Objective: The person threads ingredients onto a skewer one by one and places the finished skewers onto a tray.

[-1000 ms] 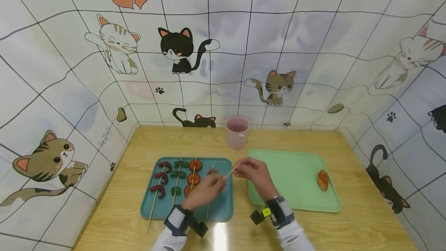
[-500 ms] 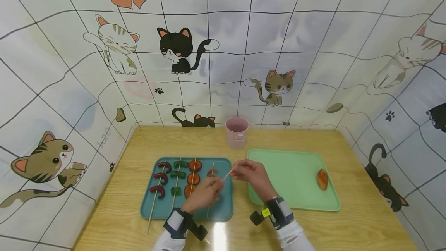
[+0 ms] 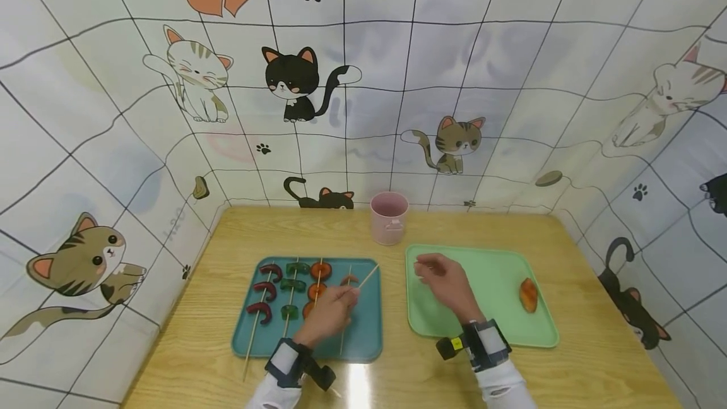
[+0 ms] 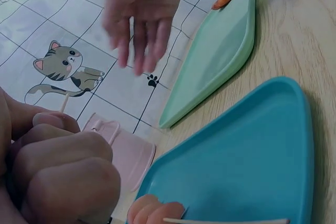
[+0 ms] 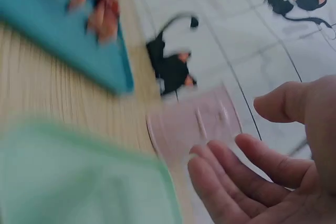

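My left hand point(image 3: 329, 314) grips a thin wooden skewer point(image 3: 369, 275) above the teal tray point(image 3: 366, 333); its bare tip points up and to the right. In the left wrist view, curled fingers point(image 4: 68, 171) hide most of that stick. My right hand point(image 3: 451, 283) hovers over the left part of the green tray point(image 3: 494, 270), fingers loosely bent and holding nothing. Beneath the left hand, a skewer with a pinkish segmented piece point(image 4: 152, 211) lies on the teal tray. A browned food piece point(image 3: 528, 295) sits on the green tray's right side.
On the teal tray lie skewers of dark red curled pieces point(image 3: 264, 291), green pepper-like pieces point(image 3: 292, 284) and round orange-red slices point(image 3: 320, 270). A pink bucket point(image 3: 389, 219) stands behind the trays. Cat-patterned cloth walls point(image 3: 375, 112) enclose the table's back and sides.
My right hand has let go of the skewer's tip and moved right, over the green tray. The left hand still holds the skewer in nearly the same place.
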{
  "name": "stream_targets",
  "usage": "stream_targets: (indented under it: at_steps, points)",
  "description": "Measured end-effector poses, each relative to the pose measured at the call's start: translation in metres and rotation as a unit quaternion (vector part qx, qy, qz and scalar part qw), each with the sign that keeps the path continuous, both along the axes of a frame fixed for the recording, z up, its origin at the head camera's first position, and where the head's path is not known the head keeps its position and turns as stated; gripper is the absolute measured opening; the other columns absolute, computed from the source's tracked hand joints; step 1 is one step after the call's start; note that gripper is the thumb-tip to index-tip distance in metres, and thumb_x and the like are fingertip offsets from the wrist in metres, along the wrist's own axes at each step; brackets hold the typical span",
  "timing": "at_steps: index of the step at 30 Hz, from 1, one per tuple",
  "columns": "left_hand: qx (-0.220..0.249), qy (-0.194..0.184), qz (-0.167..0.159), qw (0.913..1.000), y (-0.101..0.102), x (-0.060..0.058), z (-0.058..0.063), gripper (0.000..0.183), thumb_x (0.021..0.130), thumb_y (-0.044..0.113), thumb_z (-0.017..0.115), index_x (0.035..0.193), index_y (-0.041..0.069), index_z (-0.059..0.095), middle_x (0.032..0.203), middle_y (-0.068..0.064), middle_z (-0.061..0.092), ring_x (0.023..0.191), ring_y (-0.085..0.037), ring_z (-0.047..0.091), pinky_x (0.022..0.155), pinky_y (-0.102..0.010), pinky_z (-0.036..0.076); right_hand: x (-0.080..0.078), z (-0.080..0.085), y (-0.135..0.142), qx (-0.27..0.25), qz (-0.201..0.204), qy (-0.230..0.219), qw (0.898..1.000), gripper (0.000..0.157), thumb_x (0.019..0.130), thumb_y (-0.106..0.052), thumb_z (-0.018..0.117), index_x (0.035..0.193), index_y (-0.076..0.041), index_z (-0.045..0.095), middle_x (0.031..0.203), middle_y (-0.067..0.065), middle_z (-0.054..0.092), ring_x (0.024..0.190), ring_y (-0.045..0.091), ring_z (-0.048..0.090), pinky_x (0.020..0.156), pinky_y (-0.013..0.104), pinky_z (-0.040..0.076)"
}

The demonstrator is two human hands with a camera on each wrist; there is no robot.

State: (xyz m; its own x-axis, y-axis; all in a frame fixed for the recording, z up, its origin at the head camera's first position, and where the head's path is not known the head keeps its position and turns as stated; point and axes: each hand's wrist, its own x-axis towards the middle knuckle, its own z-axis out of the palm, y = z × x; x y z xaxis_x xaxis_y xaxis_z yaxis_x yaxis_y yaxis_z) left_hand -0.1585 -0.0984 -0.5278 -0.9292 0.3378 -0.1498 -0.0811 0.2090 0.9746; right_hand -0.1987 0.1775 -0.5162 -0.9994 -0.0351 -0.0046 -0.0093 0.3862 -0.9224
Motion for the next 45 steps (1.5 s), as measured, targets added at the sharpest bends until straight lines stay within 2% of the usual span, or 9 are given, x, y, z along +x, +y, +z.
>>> stream_targets:
  at_steps: [4, 10, 21, 23, 26, 30, 37, 41, 45]
  points:
    - [-0.015, 0.006, 0.012, 0.9998, -0.005, -0.001, 0.000, 0.046, 0.110, 0.030, 0.045, 0.076, -0.001, 0.047, 0.055, 0.008, 0.033, 0.043, -0.009, 0.030, 0.043, -0.023, 0.027, 0.001, 0.000, 0.030, 0.113, -0.023, 0.026, 0.993, 0.043, 0.102, -0.038, 0.064, 0.135, -0.009, 0.063, 0.131, 0.016, 0.067, 0.120, 0.034, 0.065, 0.096, 0.046, 0.055]
    - [-0.034, 0.015, 0.022, 0.9991, -0.009, -0.002, 0.001, 0.047, 0.110, 0.030, 0.046, 0.085, -0.009, 0.055, 0.054, 0.007, 0.034, 0.043, -0.009, 0.030, 0.043, -0.024, 0.026, 0.004, 0.002, 0.076, 0.192, -0.029, 0.008, 0.981, 0.057, 0.104, -0.042, 0.059, 0.144, -0.002, 0.053, 0.140, 0.027, 0.058, 0.126, 0.045, 0.059, 0.096, 0.055, 0.053]
    - [-0.026, 0.009, 0.025, 0.9993, -0.019, -0.003, -0.003, 0.043, 0.111, 0.028, 0.044, 0.109, -0.009, 0.066, 0.058, 0.004, 0.040, 0.042, -0.009, 0.028, 0.041, -0.021, 0.027, 0.009, 0.002, 0.144, 0.326, -0.069, -0.044, 0.942, 0.065, 0.101, -0.031, 0.060, 0.139, 0.019, 0.047, 0.140, 0.045, 0.046, 0.124, 0.062, 0.050, 0.094, 0.067, 0.047]
    - [-0.020, 0.007, 0.022, 0.9995, -0.019, -0.003, -0.005, 0.044, 0.111, 0.028, 0.044, 0.103, -0.009, 0.064, 0.059, 0.004, 0.042, 0.042, -0.008, 0.028, 0.040, -0.021, 0.027, 0.009, -0.001, 0.152, 0.345, -0.083, -0.037, 0.934, 0.061, 0.099, -0.029, 0.062, 0.133, 0.021, 0.051, 0.132, 0.046, 0.052, 0.117, 0.061, 0.055, 0.090, 0.065, 0.050]
    - [-0.017, 0.005, 0.018, 0.9997, -0.018, -0.003, -0.006, 0.046, 0.111, 0.029, 0.043, 0.088, -0.008, 0.057, 0.061, 0.004, 0.042, 0.042, -0.008, 0.028, 0.041, -0.021, 0.027, 0.009, -0.005, 0.159, 0.357, -0.106, -0.040, 0.927, 0.044, 0.095, -0.025, 0.062, 0.097, 0.019, 0.065, 0.089, 0.035, 0.068, 0.078, 0.047, 0.065, 0.063, 0.051, 0.053]
    - [-0.022, 0.003, 0.022, 0.9995, -0.019, -0.002, -0.006, 0.045, 0.111, 0.030, 0.043, 0.088, -0.006, 0.059, 0.058, 0.005, 0.040, 0.042, -0.008, 0.028, 0.041, -0.022, 0.027, 0.011, -0.010, 0.164, 0.351, -0.130, -0.062, 0.925, 0.039, 0.092, -0.017, 0.058, 0.055, -0.007, 0.048, 0.053, 0.003, 0.046, 0.051, 0.019, 0.045, 0.046, 0.031, 0.033]
    - [-0.020, -0.008, 0.018, 0.9996, -0.022, 0.001, -0.005, 0.042, 0.111, 0.029, 0.045, 0.112, -0.006, 0.067, 0.055, 0.006, 0.033, 0.043, -0.009, 0.026, 0.041, -0.022, 0.025, 0.008, -0.019, 0.169, 0.350, -0.138, -0.088, 0.922, 0.039, 0.100, -0.018, 0.050, 0.063, -0.005, 0.051, 0.061, 0.008, 0.048, 0.056, 0.022, 0.048, 0.049, 0.032, 0.035]
    - [-0.010, -0.014, 0.013, 0.9998, -0.020, 0.001, -0.005, 0.042, 0.111, 0.028, 0.045, 0.097, -0.008, 0.061, 0.055, 0.006, 0.031, 0.042, -0.009, 0.025, 0.041, -0.022, 0.025, 0.006, -0.022, 0.169, 0.354, -0.128, -0.083, 0.923, 0.040, 0.100, -0.021, 0.052, 0.068, 0.001, 0.058, 0.063, 0.011, 0.052, 0.056, 0.023, 0.050, 0.048, 0.032, 0.036]
    - [-0.005, -0.017, 0.009, 0.9998, -0.020, 0.002, -0.005, 0.042, 0.111, 0.028, 0.046, 0.090, -0.007, 0.056, 0.055, 0.007, 0.029, 0.042, -0.009, 0.024, 0.041, -0.023, 0.025, 0.004, -0.022, 0.169, 0.338, -0.122, -0.091, 0.929, 0.035, 0.096, -0.018, 0.062, 0.101, 0.017, 0.066, 0.082, 0.025, 0.063, 0.068, 0.028, 0.055, 0.054, 0.032, 0.039]
